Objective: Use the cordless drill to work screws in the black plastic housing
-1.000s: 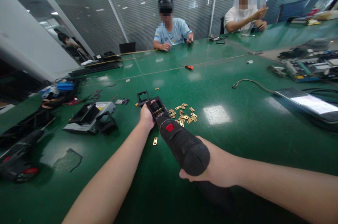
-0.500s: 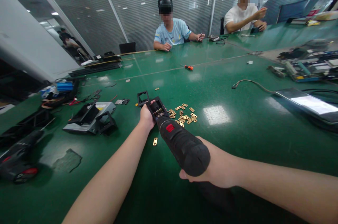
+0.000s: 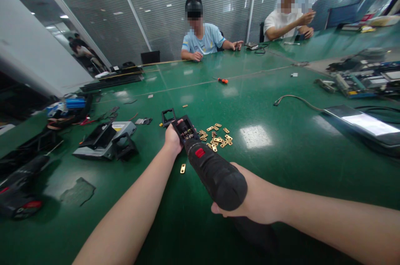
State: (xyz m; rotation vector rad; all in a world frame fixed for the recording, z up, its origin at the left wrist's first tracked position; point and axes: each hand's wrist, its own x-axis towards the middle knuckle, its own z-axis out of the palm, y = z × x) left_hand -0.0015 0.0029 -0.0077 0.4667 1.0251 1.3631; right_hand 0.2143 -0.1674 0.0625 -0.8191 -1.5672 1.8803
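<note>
My right hand [image 3: 250, 190] is wrapped round the handle of a black cordless drill [image 3: 215, 173] with a red switch on top. The drill's front end points away from me at a black plastic housing [image 3: 184, 127], which has brass-coloured metal parts inside. My left hand [image 3: 173, 138] grips that housing by its left side. Whether the bit touches a screw is hidden by the drill's body. Several small brass plates [image 3: 217, 140] with holes lie in a loose pile right of the housing. One single brass plate [image 3: 183, 168] lies nearer to me.
On the left are a black frame [image 3: 168, 116], a grey device [image 3: 106, 140] and a second drill [image 3: 21, 194]. An orange screwdriver [image 3: 223, 81] lies further off. To the right sit a lit tablet-like device [image 3: 365, 123] and circuit boards [image 3: 359, 83]. Two people sit across the table.
Almost nothing differs. Both hands, the drill and the housing keep their places against each other, and the whole view has shifted very slightly.
</note>
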